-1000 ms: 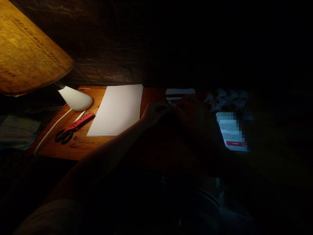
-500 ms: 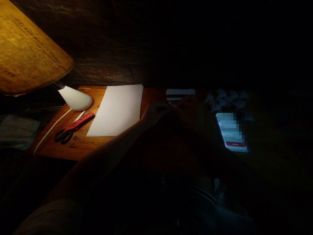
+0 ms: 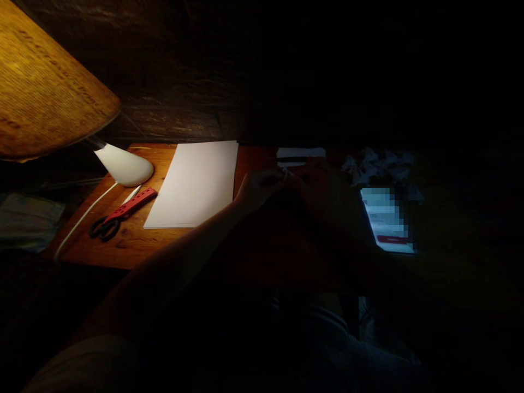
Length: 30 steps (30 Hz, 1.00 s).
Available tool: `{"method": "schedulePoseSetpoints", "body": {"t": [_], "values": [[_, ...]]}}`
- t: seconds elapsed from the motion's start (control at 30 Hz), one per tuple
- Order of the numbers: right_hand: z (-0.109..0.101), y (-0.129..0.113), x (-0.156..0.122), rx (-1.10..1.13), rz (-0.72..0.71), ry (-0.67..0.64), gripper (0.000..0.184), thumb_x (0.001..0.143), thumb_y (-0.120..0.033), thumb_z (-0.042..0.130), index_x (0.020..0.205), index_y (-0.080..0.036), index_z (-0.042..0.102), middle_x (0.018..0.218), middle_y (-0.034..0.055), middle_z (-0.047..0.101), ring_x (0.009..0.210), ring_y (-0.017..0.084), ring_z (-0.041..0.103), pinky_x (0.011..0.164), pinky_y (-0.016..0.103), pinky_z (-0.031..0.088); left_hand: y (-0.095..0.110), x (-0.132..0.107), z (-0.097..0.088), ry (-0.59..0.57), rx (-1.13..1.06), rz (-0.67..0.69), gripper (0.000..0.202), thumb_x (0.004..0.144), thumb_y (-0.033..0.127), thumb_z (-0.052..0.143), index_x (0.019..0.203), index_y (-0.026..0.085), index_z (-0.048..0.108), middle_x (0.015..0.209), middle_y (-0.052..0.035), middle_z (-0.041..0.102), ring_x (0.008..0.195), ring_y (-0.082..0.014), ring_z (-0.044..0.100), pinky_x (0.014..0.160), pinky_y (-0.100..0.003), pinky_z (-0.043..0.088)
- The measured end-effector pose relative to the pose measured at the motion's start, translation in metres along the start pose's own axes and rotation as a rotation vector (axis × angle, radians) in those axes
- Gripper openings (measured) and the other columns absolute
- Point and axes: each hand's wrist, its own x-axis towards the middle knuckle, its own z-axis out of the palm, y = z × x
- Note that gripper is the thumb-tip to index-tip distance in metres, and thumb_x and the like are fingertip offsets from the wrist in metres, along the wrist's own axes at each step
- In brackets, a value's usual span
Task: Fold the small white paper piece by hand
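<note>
My left hand is closed, its fingertips pinching a small white piece of paper above the middle of the table. Against it from the other side is my right hand, also closed at the paper; deep shadow hides most of its fingers. Just beyond the hands lies a white sheet or card with a dark, slim, pen-like item across it. A stack of white paper rests on the wooden table to the left of my left hand.
A lamp with a yellow-brown shade and white base stands at left, its cord running over the table edge. Scissors lie beside a red perforated strip. At right are a lit phone and several crumpled or folded papers.
The view has shifted very slightly. Both hands stay together at the small paper, with only tiny finger movement; the things on the table keep their places.
</note>
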Motion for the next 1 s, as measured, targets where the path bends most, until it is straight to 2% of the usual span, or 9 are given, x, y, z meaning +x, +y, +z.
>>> {"method": "schedulePoseSetpoints", "body": {"t": [0.07,0.2,0.3,0.37,0.43,0.57,0.8,1.0], "values": [[0.001,-0.001,0.000,0.008,0.038,0.005,0.017,0.089,-0.038,0.072,0.081,-0.024,0.073,0.092,0.0070,0.069,0.092,0.024,0.065,0.083,0.039,0.055,0.001,-0.001,0.001,0.011,0.037,0.010,0.023,0.080,0.031,0.080,0.097,0.018,0.077,0.094,-0.0051,0.080,0.085,-0.0156,0.074,0.082,-0.028,0.060],[-0.003,-0.011,0.000,0.047,0.124,-0.035,0.018,0.088,-0.036,0.073,0.076,-0.022,0.071,0.089,0.0064,0.071,0.085,0.022,0.065,0.077,0.036,0.053,0.005,-0.001,0.000,0.064,0.122,0.080,0.016,0.085,0.029,0.074,0.096,0.018,0.077,0.092,-0.0044,0.079,0.082,-0.0145,0.073,0.077,-0.026,0.059],[-0.004,-0.015,0.001,0.071,0.192,-0.128,0.020,0.087,-0.034,0.074,0.072,-0.022,0.069,0.087,0.0053,0.072,0.081,0.021,0.066,0.072,0.034,0.052,0.007,0.000,-0.003,0.085,0.136,0.153,0.018,0.085,0.027,0.074,0.099,0.018,0.077,0.101,-0.0061,0.078,0.088,-0.0150,0.073,0.078,-0.026,0.059],[-0.002,-0.014,0.001,0.128,0.242,-0.132,0.020,0.086,-0.032,0.073,0.070,-0.022,0.068,0.082,0.0038,0.072,0.077,0.020,0.065,0.070,0.033,0.052,0.008,0.000,-0.003,0.067,0.120,0.190,0.022,0.083,0.025,0.075,0.104,0.018,0.077,0.107,-0.0073,0.078,0.095,-0.0160,0.073,0.083,-0.028,0.060],[0.000,-0.011,0.001,0.187,0.287,-0.125,0.020,0.085,-0.032,0.073,0.069,-0.022,0.066,0.080,0.0025,0.071,0.075,0.019,0.065,0.069,0.032,0.052,0.008,0.000,-0.003,0.054,0.106,0.194,0.021,0.084,0.025,0.076,0.104,0.017,0.077,0.107,-0.0077,0.078,0.097,-0.0166,0.074,0.086,-0.029,0.061],[0.001,-0.009,0.001,0.258,0.351,-0.156,0.016,0.084,-0.032,0.072,0.072,-0.022,0.068,0.079,0.0004,0.071,0.077,0.019,0.067,0.073,0.032,0.053,0.009,0.000,-0.002,0.067,0.111,0.138,0.020,0.087,0.035,0.077,0.096,0.018,0.078,0.097,-0.0065,0.080,0.088,-0.0159,0.074,0.080,-0.027,0.061],[0.006,-0.006,0.001,0.385,0.432,-0.170,0.013,0.079,-0.028,0.073,0.070,-0.021,0.066,0.075,-0.0005,0.068,0.076,0.018,0.064,0.074,0.032,0.051,0.010,0.001,-0.007,0.067,0.193,0.179,0.026,0.087,0.045,0.078,0.087,0.019,0.077,0.093,-0.0048,0.080,0.085,-0.0149,0.073,0.078,-0.026,0.059],[0.010,-0.003,-0.001,0.329,0.396,-0.142,0.012,0.078,-0.028,0.072,0.070,-0.022,0.065,0.077,-0.0002,0.069,0.079,0.020,0.066,0.076,0.033,0.053,0.012,0.001,-0.008,0.078,0.196,0.228,0.027,0.087,0.045,0.077,0.081,0.019,0.076,0.089,-0.0050,0.079,0.083,-0.0156,0.073,0.077,-0.028,0.059]]}}
